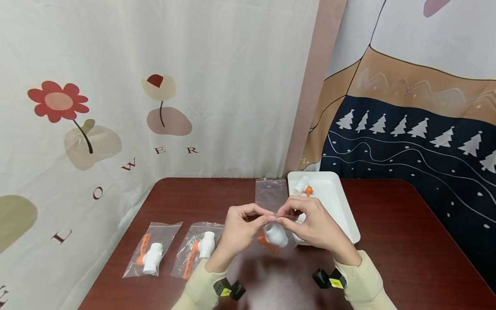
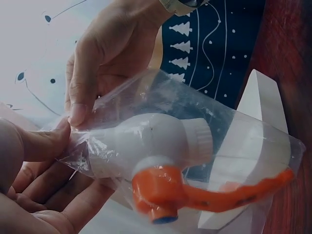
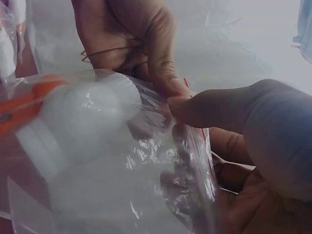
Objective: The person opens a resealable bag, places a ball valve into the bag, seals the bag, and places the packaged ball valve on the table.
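Observation:
My left hand and right hand meet above the middle of the table. Between thumb and fingers, each pinches the top edge of a clear zip bag, which has a red line along its seal. Inside the bag hangs a white plastic ball valve with an orange lever handle. The thumbs sit side by side at the seal in the right wrist view. Whether the seal is fully closed cannot be told.
Two more bagged valves, one at the far left and another nearer, lie on the dark red table. Behind my hands are a flat clear bag and a white tray holding a loose white-and-orange valve.

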`<control>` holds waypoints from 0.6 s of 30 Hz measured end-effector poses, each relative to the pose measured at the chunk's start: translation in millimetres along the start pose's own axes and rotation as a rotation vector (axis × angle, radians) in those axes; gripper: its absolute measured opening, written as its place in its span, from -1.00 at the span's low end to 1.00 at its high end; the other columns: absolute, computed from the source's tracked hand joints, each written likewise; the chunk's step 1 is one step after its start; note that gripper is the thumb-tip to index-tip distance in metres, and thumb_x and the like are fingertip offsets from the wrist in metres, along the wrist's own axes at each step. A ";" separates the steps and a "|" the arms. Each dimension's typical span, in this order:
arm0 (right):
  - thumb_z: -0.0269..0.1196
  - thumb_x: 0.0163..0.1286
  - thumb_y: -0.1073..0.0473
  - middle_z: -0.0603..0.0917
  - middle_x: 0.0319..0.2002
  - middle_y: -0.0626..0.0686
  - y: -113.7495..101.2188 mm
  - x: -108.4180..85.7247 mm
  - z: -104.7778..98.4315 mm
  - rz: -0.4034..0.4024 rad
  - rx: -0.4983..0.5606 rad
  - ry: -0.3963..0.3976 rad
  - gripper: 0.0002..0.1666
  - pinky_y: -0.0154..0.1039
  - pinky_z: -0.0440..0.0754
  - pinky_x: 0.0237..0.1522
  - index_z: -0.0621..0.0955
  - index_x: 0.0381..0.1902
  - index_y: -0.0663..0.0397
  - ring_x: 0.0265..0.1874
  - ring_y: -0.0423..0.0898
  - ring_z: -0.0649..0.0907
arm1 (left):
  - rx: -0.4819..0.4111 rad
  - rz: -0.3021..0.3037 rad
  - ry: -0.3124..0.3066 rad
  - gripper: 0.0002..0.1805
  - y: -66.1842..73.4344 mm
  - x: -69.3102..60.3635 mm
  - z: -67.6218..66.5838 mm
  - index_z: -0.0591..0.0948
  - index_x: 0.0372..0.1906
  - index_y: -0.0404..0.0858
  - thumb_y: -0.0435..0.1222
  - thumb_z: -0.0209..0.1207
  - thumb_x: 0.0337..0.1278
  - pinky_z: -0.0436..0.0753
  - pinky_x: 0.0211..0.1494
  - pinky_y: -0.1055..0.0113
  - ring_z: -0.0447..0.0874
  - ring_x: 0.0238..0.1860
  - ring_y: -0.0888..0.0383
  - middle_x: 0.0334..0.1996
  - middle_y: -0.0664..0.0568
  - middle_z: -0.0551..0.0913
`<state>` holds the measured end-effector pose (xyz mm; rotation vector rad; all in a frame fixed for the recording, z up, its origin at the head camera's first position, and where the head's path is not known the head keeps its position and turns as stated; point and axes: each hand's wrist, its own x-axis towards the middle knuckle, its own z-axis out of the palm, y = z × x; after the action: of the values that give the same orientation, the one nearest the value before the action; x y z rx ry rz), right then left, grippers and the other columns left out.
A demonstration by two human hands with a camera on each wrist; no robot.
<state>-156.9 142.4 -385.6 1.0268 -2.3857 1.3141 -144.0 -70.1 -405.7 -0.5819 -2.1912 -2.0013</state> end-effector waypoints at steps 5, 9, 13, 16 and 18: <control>0.48 0.28 0.24 0.63 -0.47 -0.24 -1.3 0.3 -0.3 0.032 0.001 -0.008 -0.83 -0.32 0.64 -0.35 0.74 -0.37 -0.20 -0.42 -0.31 0.56 | -0.006 -0.005 0.002 -0.88 -0.5 0.2 -0.6 0.82 -0.30 -0.32 -0.33 0.46 0.12 0.70 -0.31 0.48 0.78 -0.35 0.31 -0.32 -0.18 0.84; 0.47 0.29 0.24 0.67 -0.46 -0.24 -0.9 0.2 0.7 -0.005 0.004 0.006 -0.85 -0.32 0.63 -0.34 0.75 -0.36 -0.18 -0.41 -0.30 0.57 | -0.013 -0.009 0.010 -0.89 0.1 -0.4 -0.1 0.81 -0.32 -0.35 -0.35 0.46 0.11 0.72 -0.29 0.46 0.78 -0.36 0.30 -0.33 -0.22 0.83; 0.46 0.30 0.24 0.72 -0.43 -0.22 -0.4 -0.1 1.7 -0.056 0.002 0.011 -0.88 -0.37 0.59 -0.35 0.77 -0.33 -0.15 -0.40 -0.31 0.58 | 0.013 -0.010 0.018 -0.90 1.3 -1.6 0.6 0.78 -0.35 -0.38 -0.39 0.45 0.12 0.72 -0.28 0.46 0.76 -0.39 0.32 -0.37 -0.25 0.81; 0.47 0.30 0.22 0.75 -0.42 -0.22 -1.8 0.3 1.4 -0.061 0.004 0.011 -0.89 -0.39 0.57 -0.36 0.79 -0.32 -0.16 -0.40 -0.31 0.60 | 0.030 -0.004 0.019 -0.91 2.3 -1.9 0.5 0.77 -0.35 -0.39 -0.40 0.43 0.14 0.73 -0.28 0.45 0.75 -0.39 0.32 -0.38 -0.26 0.80; 0.48 0.28 0.21 0.76 -0.41 -0.22 -2.9 0.5 0.6 -0.045 0.012 0.015 -0.90 -0.41 0.56 -0.38 0.80 -0.32 -0.17 -0.39 -0.31 0.60 | 0.029 -0.008 0.026 -0.91 3.2 -1.7 0.2 0.78 -0.35 -0.37 -0.40 0.43 0.14 0.73 -0.27 0.45 0.76 -0.38 0.32 -0.38 -0.24 0.81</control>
<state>-155.2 140.6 -383.8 1.0633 -2.3326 1.3181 -141.3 -70.0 -403.3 -0.5414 -2.2066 -1.9664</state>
